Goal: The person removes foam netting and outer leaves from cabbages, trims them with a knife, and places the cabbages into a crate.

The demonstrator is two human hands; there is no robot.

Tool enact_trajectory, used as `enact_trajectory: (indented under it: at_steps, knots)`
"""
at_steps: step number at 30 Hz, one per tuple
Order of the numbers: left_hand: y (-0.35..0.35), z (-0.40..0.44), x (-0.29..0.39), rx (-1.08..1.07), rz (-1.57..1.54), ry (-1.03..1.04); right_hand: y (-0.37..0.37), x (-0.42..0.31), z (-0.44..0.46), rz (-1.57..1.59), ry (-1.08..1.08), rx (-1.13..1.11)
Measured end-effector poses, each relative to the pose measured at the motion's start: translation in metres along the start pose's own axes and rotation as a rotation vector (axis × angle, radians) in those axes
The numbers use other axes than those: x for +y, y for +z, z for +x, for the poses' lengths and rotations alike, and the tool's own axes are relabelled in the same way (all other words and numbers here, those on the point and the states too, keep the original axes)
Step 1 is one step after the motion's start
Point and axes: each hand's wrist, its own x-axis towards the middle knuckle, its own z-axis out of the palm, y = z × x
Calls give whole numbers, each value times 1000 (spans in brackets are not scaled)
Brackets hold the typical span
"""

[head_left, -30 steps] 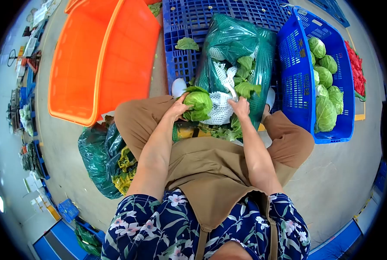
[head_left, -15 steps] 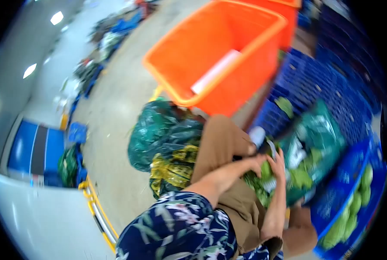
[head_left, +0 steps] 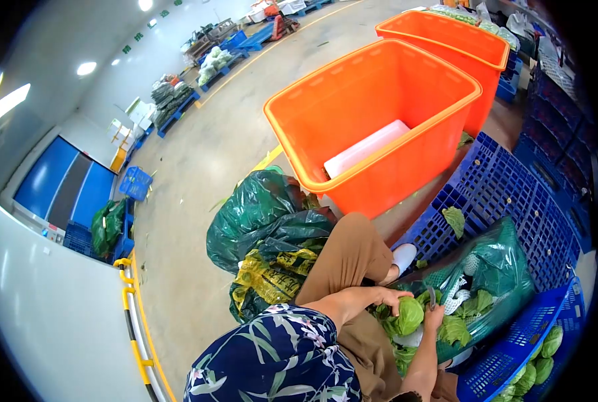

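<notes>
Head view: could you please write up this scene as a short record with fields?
Left hand: gripping a cabbage
Right hand: holding a knife, blade beside the cabbage
Bag: green, with leaves and white netting showing
Crate: blue, more heads inside
Nearer bin: orange, pale slab inside

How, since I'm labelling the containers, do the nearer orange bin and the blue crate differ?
The nearer orange bin has smooth, solid-looking walls; the blue crate has walls pierced with holes. The nearer orange bin holds a pale slab, whereas the blue crate holds green cabbages. Both are open-topped.
</notes>
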Motion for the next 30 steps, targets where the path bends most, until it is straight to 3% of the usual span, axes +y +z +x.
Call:
enact_trajectory:
  at_steps: [3,5,6,7,8,10,11,12,13,14,15,16,17,19,22,25,28,29,30]
  knots:
    - [13,4,-1,-28,-151,44,23,43,-6,267,111,157]
    - [22,12,-12,-122,-385,159,45,65,3,646,135,239]
    - [30,4,1,-56,-478,192,36,58,-2,838,149,291]
    - [32,14,-6,-135,-775,234,33,48,-7,1105,-75,259]
    - [38,-6,16,-146,-901,215,33,53,-5,284,0,174]
    - [40,-7,34,-60,-1077,217,65,73,-3,636,315,219]
    - [39,0,36,-78,-1084,275,80,83,-1,812,467,283]
    - [39,-4,48,-27,-1052,306,47,50,-17,550,374,267]
    - [41,-8,60,25,-1019,335,-3,12,-27,770,496,185]
    - [34,-13,71,-97,-992,407,-24,-2,-22,892,570,190]
    - [29,-9,70,-120,-952,443,-34,-10,-25,986,538,289]
    - [29,-5,67,-137,-922,483,-71,-30,-36,738,574,314]
    - [27,-4,64,-140,-930,499,-77,-32,-40,575,443,465]
    - [33,-8,66,-84,-897,515,-122,-73,-59,851,276,509]
    - [43,-5,58,-77,-797,581,-150,-120,-75,1417,191,263]
    - [65,-22,66,54,-558,682,-169,-137,-93,1565,165,157]
    - [57,-56,92,-108,-547,681,-197,-135,-117,1547,18,188]
    - [50,-65,100,-23,-355,594,-208,-129,-123,1442,18,136]
    - [50,-70,109,-7,-272,634,-218,-136,-130,1369,-40,131]
